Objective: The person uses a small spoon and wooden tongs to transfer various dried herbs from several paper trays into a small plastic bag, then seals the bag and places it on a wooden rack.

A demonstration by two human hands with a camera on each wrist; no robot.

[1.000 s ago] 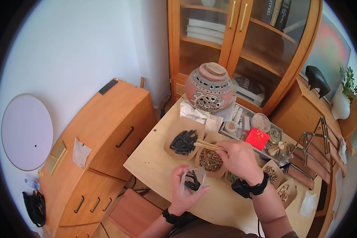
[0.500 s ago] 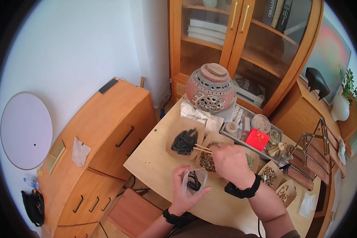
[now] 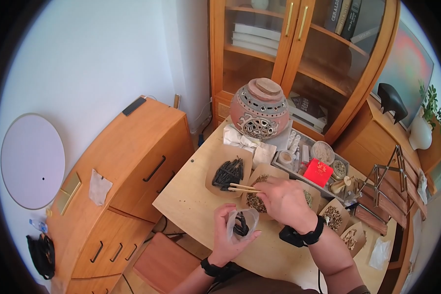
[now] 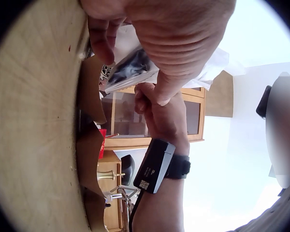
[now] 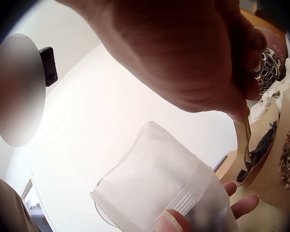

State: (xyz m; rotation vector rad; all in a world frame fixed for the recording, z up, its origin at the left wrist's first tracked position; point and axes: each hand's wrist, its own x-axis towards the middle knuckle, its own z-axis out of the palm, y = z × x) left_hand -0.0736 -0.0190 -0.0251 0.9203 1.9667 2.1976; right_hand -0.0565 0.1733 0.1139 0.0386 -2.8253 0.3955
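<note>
My left hand (image 3: 227, 243) holds a clear plastic zip bag (image 3: 251, 217) with its mouth spread wide. Several dark, thin sticks (image 3: 240, 226) lie inside. In my right hand (image 3: 291, 205) is a pair of pale wooden tweezers (image 3: 245, 188), pinched between thumb and fingers; no stick shows between their tips. Those tips overlap the near edge of a brown paper tray (image 3: 211, 180) heaped with black dried sticks (image 3: 229, 173). The bag (image 5: 157, 171) stands below the right hand in the right wrist view. Under that hand, a tray of mixed dried herbs (image 3: 255, 202) is partly hidden.
More paper trays with dried pieces (image 3: 332, 218) stand to the right, near a small plastic bag (image 3: 379, 253). Behind are a patterned clay pot (image 3: 260, 109), white cloth (image 3: 240, 139), a red box (image 3: 318, 172) and a grey tray of jars (image 3: 299, 172). A folding wooden rack (image 3: 384, 191) stands right.
My right hand first drew back, then the tweezers swung left and nearer to me, along the black-stick tray's near edge. My left hand and the bag have stayed nearly in place.
</note>
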